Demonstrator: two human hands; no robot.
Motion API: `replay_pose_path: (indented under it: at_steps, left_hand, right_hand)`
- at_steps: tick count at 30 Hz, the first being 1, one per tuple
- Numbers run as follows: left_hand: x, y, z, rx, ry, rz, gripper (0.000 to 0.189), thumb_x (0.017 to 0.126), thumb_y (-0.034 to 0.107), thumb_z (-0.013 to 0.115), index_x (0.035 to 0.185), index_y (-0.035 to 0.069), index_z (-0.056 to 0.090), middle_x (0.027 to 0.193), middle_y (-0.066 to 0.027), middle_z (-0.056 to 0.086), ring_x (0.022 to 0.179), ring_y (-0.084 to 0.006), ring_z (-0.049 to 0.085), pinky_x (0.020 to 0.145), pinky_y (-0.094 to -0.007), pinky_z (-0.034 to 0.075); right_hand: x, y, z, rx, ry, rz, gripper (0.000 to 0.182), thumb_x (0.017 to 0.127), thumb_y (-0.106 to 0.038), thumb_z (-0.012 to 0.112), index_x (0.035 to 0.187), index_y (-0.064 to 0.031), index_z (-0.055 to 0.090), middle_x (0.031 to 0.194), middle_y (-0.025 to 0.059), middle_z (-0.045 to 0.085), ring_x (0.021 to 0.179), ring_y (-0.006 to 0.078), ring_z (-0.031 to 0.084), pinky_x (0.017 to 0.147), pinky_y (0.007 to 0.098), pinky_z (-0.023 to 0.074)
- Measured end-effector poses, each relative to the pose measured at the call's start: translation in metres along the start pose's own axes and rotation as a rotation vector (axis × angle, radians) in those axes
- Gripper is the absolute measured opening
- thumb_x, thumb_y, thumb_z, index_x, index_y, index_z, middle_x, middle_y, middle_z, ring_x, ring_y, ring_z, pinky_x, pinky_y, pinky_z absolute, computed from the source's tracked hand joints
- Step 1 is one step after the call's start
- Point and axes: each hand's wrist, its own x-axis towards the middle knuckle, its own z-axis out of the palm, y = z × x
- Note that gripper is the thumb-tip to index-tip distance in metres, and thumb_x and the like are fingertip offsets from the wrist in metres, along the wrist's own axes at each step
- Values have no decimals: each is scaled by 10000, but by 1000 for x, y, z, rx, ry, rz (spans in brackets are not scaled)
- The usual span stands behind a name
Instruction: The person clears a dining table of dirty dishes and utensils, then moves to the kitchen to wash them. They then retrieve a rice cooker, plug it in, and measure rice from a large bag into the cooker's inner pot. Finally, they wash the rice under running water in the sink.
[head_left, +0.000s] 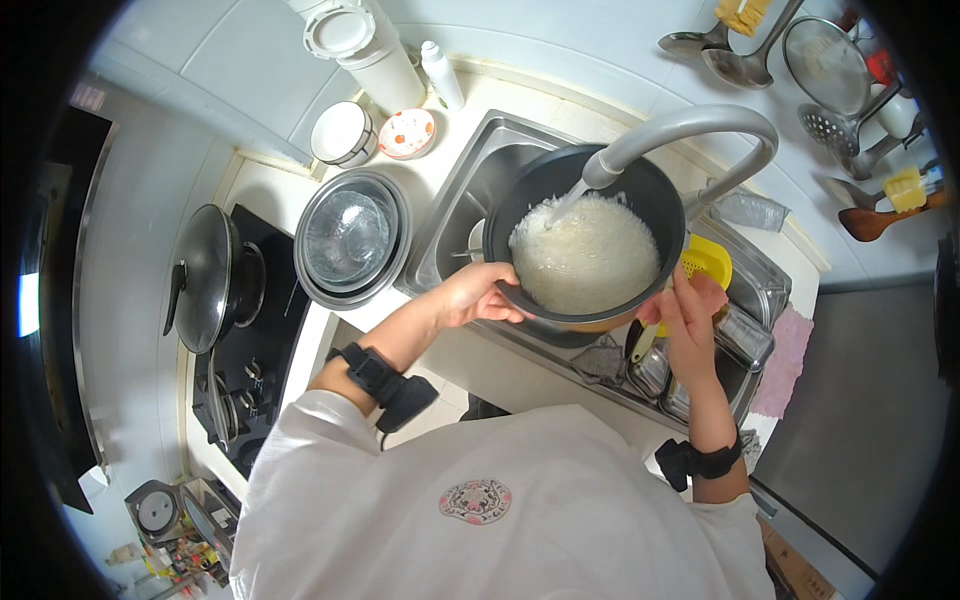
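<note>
Both hands hold a dark round pot (592, 296) tilted over the stainless steel sink (469, 169). My left hand (480, 294) grips its left front rim, thumb inside, fingers beneath. On the right side, my right hand (686, 322) supports the rim, with a pink cloth (707, 291) beside it. White frothy, cloudy liquid (589, 255) lies in the pot. Water runs into it from the grey curved faucet (694, 124); whether anything lies under the froth cannot be seen. Behind the pot's left edge, part of a white item and a metal handle show in the sink.
Nested bowls (352, 240) stand left of the sink, near a lidded wok (206, 277) on the black stove (277, 330). A yellow strainer (709, 259) and metal containers (742, 337) lie in the right basin. Ladles and a sieve (825, 64) hang on the wall.
</note>
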Motion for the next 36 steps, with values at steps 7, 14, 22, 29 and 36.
replay_pose_path:
  at_steps: [7,14,22,29,36]
  left_hand:
    - [-22,12,-20,197,-3,-185,387,787,156,447,1032,-143,478,905,-277,599,717,-264,653,585,-213,553]
    - [-49,23,-23,360,373,103,292,783,93,462,976,-123,505,855,-182,617,688,-252,651,569,-261,562]
    - [-1,-6,-3,-54,396,352,224,800,89,466,949,-76,496,814,-160,614,657,-233,644,583,-272,567]
    - [15,-8,8,-97,91,128,257,779,124,491,986,-29,487,884,-129,607,705,-224,642,602,-250,541]
    - [-24,7,-2,199,231,53,223,755,99,486,906,-62,516,748,-124,623,607,-209,639,557,-256,544]
  right_hand:
    - [-29,8,11,81,-254,78,584,925,-141,390,1386,-15,54,837,67,573,740,96,510,729,227,432]
    - [-16,59,6,89,-411,209,565,910,-174,455,1344,57,178,886,70,603,737,88,526,712,224,443]
    - [27,91,-43,-42,88,485,565,893,-270,490,1313,49,287,899,70,614,736,94,542,645,206,427]
    - [42,85,-69,342,189,595,284,891,-275,491,1046,-37,495,876,54,591,752,132,548,672,251,436]
    - [54,96,-70,544,165,636,223,880,-280,509,966,-75,506,879,52,588,777,142,548,693,271,438]
